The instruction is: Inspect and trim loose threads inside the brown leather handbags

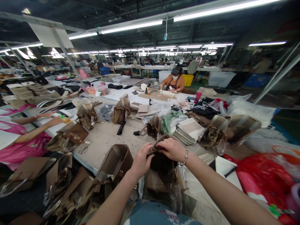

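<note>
A brown handbag (pixel 161 165) stands right in front of me at the table's edge, its opening facing up and its inside dark. My left hand (pixel 142 159) grips the bag's top rim on the left, thumb and fingers pinched over it. On the far rim, my right hand (pixel 172 149) is closed with its fingers bent over the edge; a bracelet circles that wrist. Clear plastic wrap hangs from the bag's lower right side. Just beyond it sits a smaller-looking brown bag (pixel 153 126), and another open brown bag (pixel 116 162) stands to the left.
Several brown bags (pixel 59 175) lie at the lower left. Scissors (pixel 85 147) rest on the table (pixel 103 137). Stacked panels (pixel 189 129) and red plastic (pixel 264 175) are to the right. A co-worker in pink (pixel 23 140) works at left, another in orange (pixel 179 82) across.
</note>
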### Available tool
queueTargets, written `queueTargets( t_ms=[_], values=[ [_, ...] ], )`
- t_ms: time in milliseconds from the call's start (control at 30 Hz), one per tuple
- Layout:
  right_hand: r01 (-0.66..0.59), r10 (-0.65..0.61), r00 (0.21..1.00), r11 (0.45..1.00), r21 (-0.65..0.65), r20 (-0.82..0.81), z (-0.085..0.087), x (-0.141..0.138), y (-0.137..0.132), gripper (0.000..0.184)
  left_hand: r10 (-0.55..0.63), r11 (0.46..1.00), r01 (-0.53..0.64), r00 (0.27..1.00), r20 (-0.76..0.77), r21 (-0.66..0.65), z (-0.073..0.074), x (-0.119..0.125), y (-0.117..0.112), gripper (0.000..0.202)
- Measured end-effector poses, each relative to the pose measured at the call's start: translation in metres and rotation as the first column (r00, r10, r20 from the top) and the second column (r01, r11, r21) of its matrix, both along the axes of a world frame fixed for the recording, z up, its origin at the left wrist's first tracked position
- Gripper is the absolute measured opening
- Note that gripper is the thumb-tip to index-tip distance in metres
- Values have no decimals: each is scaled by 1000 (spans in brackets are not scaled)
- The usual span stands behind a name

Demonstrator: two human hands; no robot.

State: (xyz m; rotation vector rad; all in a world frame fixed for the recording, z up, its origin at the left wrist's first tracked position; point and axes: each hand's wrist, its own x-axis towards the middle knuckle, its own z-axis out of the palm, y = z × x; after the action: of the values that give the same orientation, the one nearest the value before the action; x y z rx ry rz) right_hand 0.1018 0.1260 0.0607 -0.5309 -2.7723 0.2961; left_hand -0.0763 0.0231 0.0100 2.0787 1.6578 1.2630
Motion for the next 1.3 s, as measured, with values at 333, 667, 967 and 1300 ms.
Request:
queueTargets(
  t_ms=[333, 667, 967, 1300],
  values=[
    [111, -117, 992, 986, -125, -38, -6, 11, -13, 15, -192, 981, 191, 980, 52, 22, 6, 6, 13, 46],
    [166, -168, 976, 986, -31, -139, -10, 10, -10, 8, -193, 981, 194, 980, -41, 13, -1, -2, 23, 31],
    [-37, 23, 984, 996, -76, -178, -6, 20, -6, 15, -122, 988, 128, 990, -75, 82, 0, -1, 20, 25],
    [-32, 26, 992, 998, -46, -127, -12, 16, -3, 30, -136, 982, 146, 987, -89, 120, 0, -1, 20, 29]
  ],
)
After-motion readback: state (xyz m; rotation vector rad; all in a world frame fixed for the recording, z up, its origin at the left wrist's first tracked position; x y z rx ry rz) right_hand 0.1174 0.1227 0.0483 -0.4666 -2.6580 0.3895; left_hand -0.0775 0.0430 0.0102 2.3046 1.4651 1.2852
